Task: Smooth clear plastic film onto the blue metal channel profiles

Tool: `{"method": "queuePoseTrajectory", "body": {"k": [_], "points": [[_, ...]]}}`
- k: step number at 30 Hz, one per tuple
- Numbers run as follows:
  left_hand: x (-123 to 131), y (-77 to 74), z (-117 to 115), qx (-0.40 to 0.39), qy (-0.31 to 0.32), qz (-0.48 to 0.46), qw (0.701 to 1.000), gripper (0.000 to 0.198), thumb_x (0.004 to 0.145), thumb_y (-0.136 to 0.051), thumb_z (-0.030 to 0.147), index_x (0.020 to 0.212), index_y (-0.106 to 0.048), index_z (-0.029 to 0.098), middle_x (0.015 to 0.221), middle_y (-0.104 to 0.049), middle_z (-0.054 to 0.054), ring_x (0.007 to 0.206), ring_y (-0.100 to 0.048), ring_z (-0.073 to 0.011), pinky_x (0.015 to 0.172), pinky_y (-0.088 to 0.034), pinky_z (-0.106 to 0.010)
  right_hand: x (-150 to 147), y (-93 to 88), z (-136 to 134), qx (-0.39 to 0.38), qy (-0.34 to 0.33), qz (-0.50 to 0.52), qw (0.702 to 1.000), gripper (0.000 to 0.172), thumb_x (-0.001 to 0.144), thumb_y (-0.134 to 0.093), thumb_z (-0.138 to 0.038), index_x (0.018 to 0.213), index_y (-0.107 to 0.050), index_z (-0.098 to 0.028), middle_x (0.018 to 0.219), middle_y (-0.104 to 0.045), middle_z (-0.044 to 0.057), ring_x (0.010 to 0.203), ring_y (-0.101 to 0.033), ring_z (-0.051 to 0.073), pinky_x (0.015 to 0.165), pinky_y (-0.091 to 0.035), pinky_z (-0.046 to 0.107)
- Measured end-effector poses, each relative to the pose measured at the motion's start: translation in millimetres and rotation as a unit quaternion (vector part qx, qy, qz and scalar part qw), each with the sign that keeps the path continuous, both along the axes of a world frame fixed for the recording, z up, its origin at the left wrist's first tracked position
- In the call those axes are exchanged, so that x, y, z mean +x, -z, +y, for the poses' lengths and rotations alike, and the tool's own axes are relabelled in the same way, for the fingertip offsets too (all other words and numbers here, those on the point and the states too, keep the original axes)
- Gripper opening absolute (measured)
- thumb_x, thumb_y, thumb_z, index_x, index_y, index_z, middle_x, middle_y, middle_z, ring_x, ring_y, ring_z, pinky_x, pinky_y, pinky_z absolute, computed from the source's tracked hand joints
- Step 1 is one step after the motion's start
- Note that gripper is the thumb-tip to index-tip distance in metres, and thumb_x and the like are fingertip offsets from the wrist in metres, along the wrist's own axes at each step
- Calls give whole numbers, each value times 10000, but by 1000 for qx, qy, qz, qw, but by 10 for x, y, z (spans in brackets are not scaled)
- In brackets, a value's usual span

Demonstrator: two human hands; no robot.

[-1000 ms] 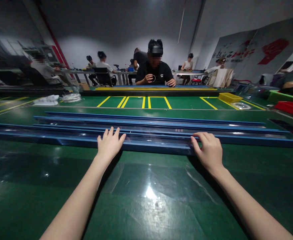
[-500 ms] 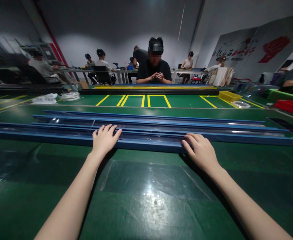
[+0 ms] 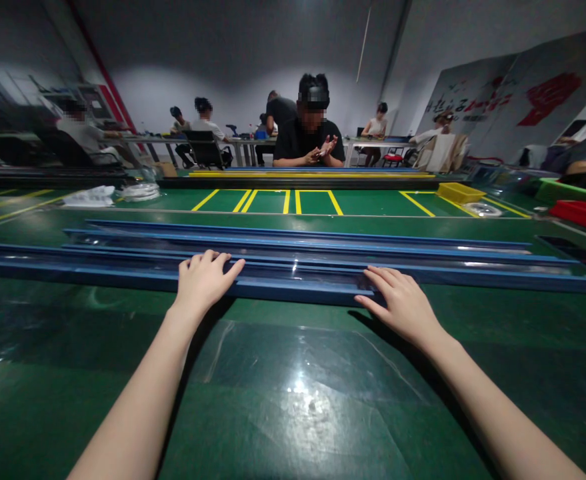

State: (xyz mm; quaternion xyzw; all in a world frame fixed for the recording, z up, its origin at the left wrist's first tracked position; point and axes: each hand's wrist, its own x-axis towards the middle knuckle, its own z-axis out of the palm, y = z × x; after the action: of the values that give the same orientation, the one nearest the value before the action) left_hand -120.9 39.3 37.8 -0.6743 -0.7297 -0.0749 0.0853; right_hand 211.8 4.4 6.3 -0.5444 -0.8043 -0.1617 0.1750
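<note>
- Nearest me on the bench, running crosswise, lies a long, narrow, glossy blue channel with raised edges point(image 3: 293, 291); its right end appears to lie by my right hand, and its left side runs out of view.
- I judge it light for its length, stiff across but likely to flex or twist along it; plastic or coated metal, I cannot tell. The sheen suggests a slippery skin that might scratch.
- I'd hold it by both raised edges, hands well apart, rather than pressing its thin middle.
- My left hand point(image 3: 204, 283) lies over it with fingers spread, the grip loose; my right hand point(image 3: 403, 301) reaches over its near edge, thumb apart from the fingers, also unclenched.
- Just beyond, more blue channels point(image 3: 473, 247) lie roughly parallel, close together.
- On my side, a clear plastic sheet point(image 3: 303, 363) lies flat and reflective on the smooth green bench point(image 3: 57, 413).
- Farther off are yellow tape lines point(image 3: 337, 203), a shallow yellow plastic tray point(image 3: 460, 194), a pale coil point(image 3: 141, 193) and a red plastic tray point(image 3: 580, 216).
- Across from me, a co-worker in a black shirt point(image 3: 293, 143) holds both hands together; others sit behind, in a dim, grey-walled room.
</note>
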Motion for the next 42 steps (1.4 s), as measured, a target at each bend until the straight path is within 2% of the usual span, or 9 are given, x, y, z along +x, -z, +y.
{"method": "queuePoseTrajectory", "body": {"k": [6, 15, 24, 27, 29, 31, 34, 40, 42], "points": [[-90, -81, -25, -34, -72, -34, 996, 540, 807, -187, 527, 1004, -572, 203, 1049, -536, -145, 930, -516, -341, 740, -386, -473, -26, 45, 5, 6, -43, -15, 999, 500, 814, -353, -494, 1153, -504, -160, 1187, -525, 87, 1091, -444, 223, 883, -357, 373], [-343, 60, 36, 12, -88, -58, 994, 536, 784, -284, 539, 1103, -493, 163, 1117, -492, -184, 1024, -464, -340, 811, -362, -472, -151, 49, -49, 2, -87, -40, 995, 483, 842, -327, -439, 1203, -455, -145, 1254, -465, 85, 1165, -388, 208, 925, -341, 363], [-541, 62, 42, 47, -153, -122, 980, 467, 786, -387, 445, 1116, -507, 137, 1171, -490, -144, 1103, -415, -296, 889, -319, -464, -87, 4, -49, 37, -20, -2, 999, 391, 855, -322, -378, 1044, -579, -152, 1096, -588, 74, 1037, -500, 198, 856, -386, 330], [-587, 108, 26, 122, -216, -173, 953, 459, 761, -430, 434, 1091, -531, 132, 1284, -358, -163, 1224, -246, -322, 963, -199, -505, -116, 12, -54, 35, -17, -9, 999, 398, 851, -333, -386, 1048, -575, -140, 1100, -586, 77, 1043, -492, 200, 861, -380, 327], [-656, 151, 16, 183, -274, -228, 916, 519, 722, -473, 462, 1119, -506, 130, 1384, -140, -172, 1272, -56, -354, 975, -135, -534, -129, 12, -56, 31, -15, -11, 999, 399, 850, -334, -387, 1050, -574, -137, 1103, -584, 77, 1041, -491, 198, 861, -379, 324], [-759, 198, 15, 214, -334, -301, 867, 613, 673, -520, 495, 1170, -454, 143, 1403, 8, -170, 1270, 19, -375, 965, -153, -543, -135, 9, -57, 26, -13, -11, 1000, 399, 850, -334, -387, 1051, -572, -138, 1107, -581, 78, 1042, -490, 197, 862, -378, 324], [-942, 279, 43, 212, -397, -383, 807, 710, 640, -549, 516, 1236, -375, 173, 1358, -151, -174, 1250, -138, -371, 960, -196, -520, -137, 9, -58, 22, -17, -10, 1000, 398, 851, -332, -388, 1062, -565, -143, 1117, -574, 80, 1056, -482, 196, 872, -373, 328], [-1307, 466, 186, 288, -420, -383, 770, 617, 704, -471, 393, 1182, -354, 23, 1204, -341, -208, 1127, -371, -322, 944, -281, -462, -146, 14, -62, 18, -21, -12, 1000, 396, 851, -330, -390, 1069, -556, -150, 1128, -566, 85, 1069, -472, 195, 879, -368, 333], [-1427, 514, 231, 303, -391, -375, 784, 548, 727, -410, 305, 1145, -334, -41, 1174, -347, -251, 1087, -403, -328, 903, -313, -501, -148, 11, -63, 15, -19, -14, 1000, 400, 852, -327, -390, 1069, -555, -144, 1129, -564, 85, 1069, -470, 195, 880, -365, 329]]}}
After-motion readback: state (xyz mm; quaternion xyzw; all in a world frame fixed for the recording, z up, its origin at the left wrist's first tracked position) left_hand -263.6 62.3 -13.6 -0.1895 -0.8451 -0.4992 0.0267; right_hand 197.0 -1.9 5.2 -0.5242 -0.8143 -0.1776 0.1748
